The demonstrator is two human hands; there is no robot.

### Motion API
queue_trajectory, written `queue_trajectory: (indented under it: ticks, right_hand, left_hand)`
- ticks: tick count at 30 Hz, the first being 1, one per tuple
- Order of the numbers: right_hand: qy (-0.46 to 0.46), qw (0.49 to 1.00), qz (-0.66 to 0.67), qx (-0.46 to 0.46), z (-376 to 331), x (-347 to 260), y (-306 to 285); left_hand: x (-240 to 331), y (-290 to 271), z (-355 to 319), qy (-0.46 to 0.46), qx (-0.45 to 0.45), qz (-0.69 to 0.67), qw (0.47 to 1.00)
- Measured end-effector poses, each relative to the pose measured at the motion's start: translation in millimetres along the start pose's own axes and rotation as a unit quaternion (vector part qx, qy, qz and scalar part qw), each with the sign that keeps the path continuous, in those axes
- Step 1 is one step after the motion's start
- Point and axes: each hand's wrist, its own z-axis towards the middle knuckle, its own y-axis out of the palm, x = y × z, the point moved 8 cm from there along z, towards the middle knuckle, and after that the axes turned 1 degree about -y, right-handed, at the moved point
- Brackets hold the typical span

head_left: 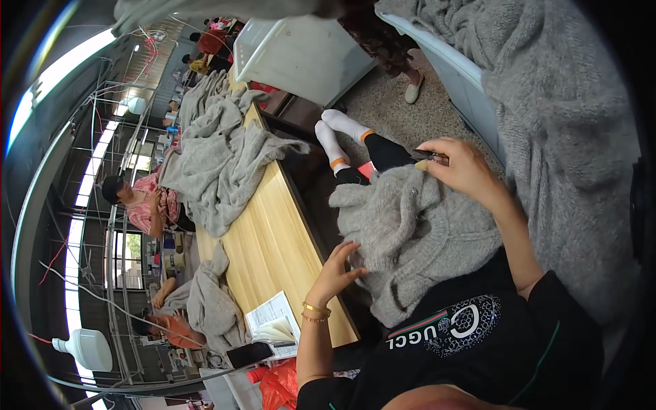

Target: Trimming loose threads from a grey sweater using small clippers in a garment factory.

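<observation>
Head view: grey knitted cardigan (410, 232) on the lap, just right of the wooden table (273, 239). Left hand (338, 270), fingers spread, touches its lower edge. Right hand (461, 164) pinches a small tool (430, 157) at its upper edge. Booklet (273, 321) on the table's near end.
</observation>
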Motion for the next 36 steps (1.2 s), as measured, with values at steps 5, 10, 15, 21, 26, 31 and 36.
queue_trajectory:
  ticks: [5, 10, 15, 21, 26, 31, 36]
  right_hand:
    - [-0.023, 1.0, 0.005, 0.016, -2.1, 1.2, -5.4]
    - [-0.038, 0.999, 0.016, 0.016, -2.5, -0.5, -4.7]
    - [-0.052, 0.998, 0.005, 0.023, -3.8, 6.4, -4.7]
    - [-0.049, 0.999, 0.01, 0.005, -4.8, 0.6, -3.6]
    - [-0.034, 0.999, 0.012, -0.005, -5.8, 1.3, -3.1]
    - [-0.048, 0.999, 0.009, -0.004, -7.2, 0.5, -2.7]
    - [-0.041, 0.999, 0.009, -0.014, -7.4, 0.4, -0.1]
  left_hand:
    - [-12.2, 17.5, -6.1, -0.059, -0.055, 0.023, 0.996]
    - [-10.3, 22.7, 0.1, -0.046, -0.037, 0.084, 0.995]
    - [-6.8, 27.8, 7.2, -0.044, -0.047, 0.078, 0.995]
    - [-8.1, 27.3, 4.1, -0.049, -0.047, 0.072, 0.995]
    - [-5.0, 28.0, 3.7, -0.061, -0.052, 0.06, 0.995]
    - [-4.1, 28.9, 4.1, -0.053, -0.049, 0.061, 0.996]
    - [-2.9, 27.4, 1.9, -0.054, -0.041, 0.068, 0.995]
